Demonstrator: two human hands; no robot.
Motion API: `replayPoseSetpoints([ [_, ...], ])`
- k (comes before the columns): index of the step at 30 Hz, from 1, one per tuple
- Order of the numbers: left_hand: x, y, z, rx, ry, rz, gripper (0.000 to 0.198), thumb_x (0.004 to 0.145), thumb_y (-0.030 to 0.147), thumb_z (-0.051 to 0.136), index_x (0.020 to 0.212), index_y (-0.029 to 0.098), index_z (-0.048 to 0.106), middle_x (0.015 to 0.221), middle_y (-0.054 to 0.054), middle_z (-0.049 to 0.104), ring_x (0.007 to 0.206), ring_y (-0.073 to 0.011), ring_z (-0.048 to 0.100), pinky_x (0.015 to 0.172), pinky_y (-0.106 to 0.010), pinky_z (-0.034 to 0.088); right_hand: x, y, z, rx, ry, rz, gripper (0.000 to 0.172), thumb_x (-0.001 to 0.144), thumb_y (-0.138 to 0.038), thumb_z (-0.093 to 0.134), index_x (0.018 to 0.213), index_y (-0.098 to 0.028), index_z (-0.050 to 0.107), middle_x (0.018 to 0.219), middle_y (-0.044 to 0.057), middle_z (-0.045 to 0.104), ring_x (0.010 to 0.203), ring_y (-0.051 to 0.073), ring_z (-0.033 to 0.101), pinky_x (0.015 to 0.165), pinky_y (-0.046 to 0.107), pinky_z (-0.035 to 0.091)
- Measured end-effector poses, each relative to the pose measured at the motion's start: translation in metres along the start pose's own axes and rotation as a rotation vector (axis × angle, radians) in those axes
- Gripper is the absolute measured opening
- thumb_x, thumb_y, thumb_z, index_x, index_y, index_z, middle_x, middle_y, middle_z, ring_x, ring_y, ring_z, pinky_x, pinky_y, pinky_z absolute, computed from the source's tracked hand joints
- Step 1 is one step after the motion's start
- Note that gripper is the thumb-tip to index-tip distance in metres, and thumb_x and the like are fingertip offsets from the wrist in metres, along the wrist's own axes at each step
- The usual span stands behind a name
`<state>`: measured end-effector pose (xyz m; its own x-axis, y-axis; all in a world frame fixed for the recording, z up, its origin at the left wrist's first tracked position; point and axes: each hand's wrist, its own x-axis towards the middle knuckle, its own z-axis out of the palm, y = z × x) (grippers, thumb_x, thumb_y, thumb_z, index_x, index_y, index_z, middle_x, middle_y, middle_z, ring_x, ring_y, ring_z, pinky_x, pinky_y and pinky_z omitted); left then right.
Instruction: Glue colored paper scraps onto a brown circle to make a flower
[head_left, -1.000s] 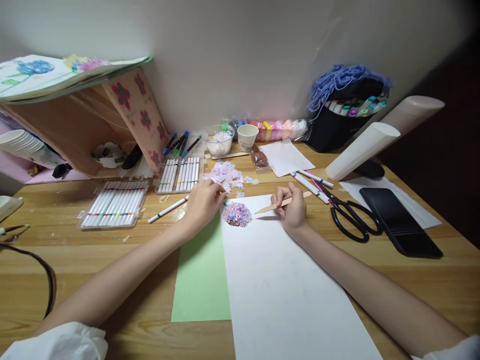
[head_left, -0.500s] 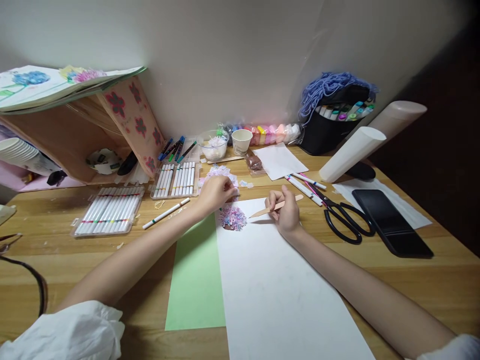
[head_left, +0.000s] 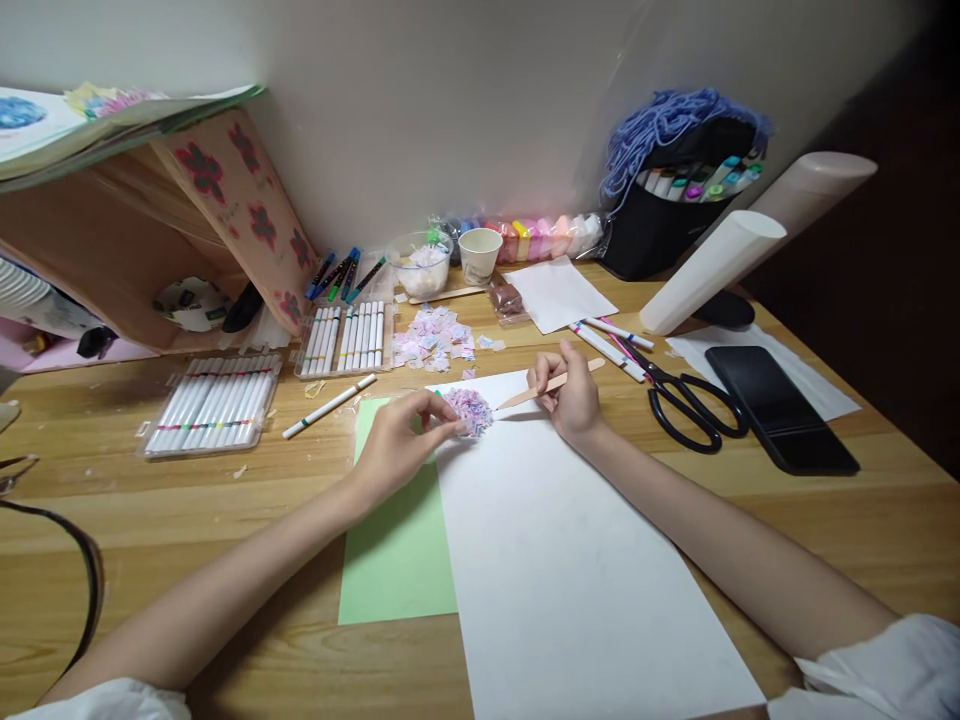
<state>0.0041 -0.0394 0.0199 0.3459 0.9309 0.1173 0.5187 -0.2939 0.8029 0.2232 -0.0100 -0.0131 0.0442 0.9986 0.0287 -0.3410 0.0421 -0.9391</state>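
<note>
My left hand (head_left: 401, 440) is pinched at the left edge of a small pink and purple paper flower cluster (head_left: 470, 410) lying at the top of a long white sheet (head_left: 570, 560). What sits between its fingertips is too small to make out. My right hand (head_left: 571, 395) holds a wooden stick (head_left: 551, 385) whose tip points at the cluster's right side. A heap of tiny pastel paper bits (head_left: 435, 340) lies just behind. A green sheet (head_left: 397, 560) lies under my left wrist.
Two trays of white markers (head_left: 214, 405) (head_left: 345, 340) and a loose marker (head_left: 330, 405) lie left. Black scissors (head_left: 682, 405), a phone (head_left: 780, 405) and rolled paper tubes (head_left: 712, 270) are right. A cup (head_left: 480, 255), bowl (head_left: 420, 265), clay pots and a marker bag (head_left: 667, 215) line the wall.
My left hand came back from the heap of paper bits to the left edge of the flower cluster. The right hand with the stick stayed put.
</note>
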Motion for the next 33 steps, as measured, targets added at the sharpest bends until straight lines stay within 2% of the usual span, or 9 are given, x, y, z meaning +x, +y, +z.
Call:
replayPoseSetpoints([
  [6, -0.011, 0.000, 0.016, 0.217, -0.061, 0.058, 0.013, 0.076, 0.028, 0.070, 0.072, 0.020, 0.060, 0.067, 0.004, 0.063, 0.064, -0.0121, 0.052, 0.069, -0.028, 0.036, -0.017, 0.000, 0.003, -0.076, -0.129, -0.069, 0.061, 0.088, -0.058, 0.033, 0.042, -0.020, 0.045, 0.034, -0.003, 0.030, 0.031, 0.008, 0.025, 0.037, 0.027, 0.012],
  [14, -0.014, -0.002, 0.026, 0.393, -0.004, 0.263, 0.006, 0.080, 0.022, 0.063, 0.076, 0.019, 0.059, 0.066, 0.003, 0.063, 0.063, -0.0126, 0.054, 0.067, -0.028, 0.033, -0.030, 0.004, 0.003, -0.386, -0.286, -0.173, 0.059, 0.091, -0.055, 0.032, 0.049, -0.019, 0.051, 0.040, -0.002, 0.040, 0.040, 0.010, 0.037, 0.046, 0.028, 0.026],
  [18, -0.013, 0.000, 0.029, 0.401, 0.025, 0.222, 0.005, 0.079, 0.020, 0.064, 0.077, 0.020, 0.059, 0.070, 0.003, 0.066, 0.064, -0.0130, 0.055, 0.066, -0.028, 0.033, -0.031, 0.004, 0.003, -0.389, -0.277, -0.210, 0.058, 0.092, -0.054, 0.031, 0.050, -0.019, 0.051, 0.042, -0.002, 0.041, 0.041, 0.010, 0.037, 0.046, 0.028, 0.027],
  [24, -0.009, 0.003, 0.033, 0.400, 0.049, 0.188, 0.006, 0.078, 0.019, 0.064, 0.076, 0.020, 0.058, 0.072, 0.004, 0.067, 0.066, -0.0134, 0.056, 0.065, -0.028, 0.034, -0.031, 0.006, -0.001, -0.281, -0.178, -0.272, 0.058, 0.092, -0.051, 0.031, 0.047, -0.019, 0.049, 0.038, -0.003, 0.035, 0.038, 0.010, 0.032, 0.043, 0.028, 0.022],
  [28, -0.009, 0.001, 0.034, 0.409, 0.069, 0.187, 0.006, 0.078, 0.020, 0.064, 0.076, 0.020, 0.058, 0.071, 0.004, 0.066, 0.064, -0.0131, 0.056, 0.065, -0.028, 0.034, -0.032, 0.005, -0.001, -0.321, -0.235, -0.266, 0.058, 0.092, -0.051, 0.031, 0.046, -0.019, 0.048, 0.038, -0.003, 0.035, 0.038, 0.010, 0.033, 0.044, 0.028, 0.023],
  [33, -0.007, 0.000, 0.035, 0.416, 0.088, 0.193, 0.011, 0.078, 0.022, 0.066, 0.074, 0.019, 0.056, 0.068, 0.004, 0.064, 0.062, -0.0119, 0.055, 0.063, -0.027, 0.034, -0.033, 0.003, 0.001, -0.467, -0.304, -0.329, 0.057, 0.094, -0.049, 0.029, 0.050, -0.019, 0.049, 0.044, -0.002, 0.040, 0.042, 0.010, 0.037, 0.047, 0.028, 0.028],
])
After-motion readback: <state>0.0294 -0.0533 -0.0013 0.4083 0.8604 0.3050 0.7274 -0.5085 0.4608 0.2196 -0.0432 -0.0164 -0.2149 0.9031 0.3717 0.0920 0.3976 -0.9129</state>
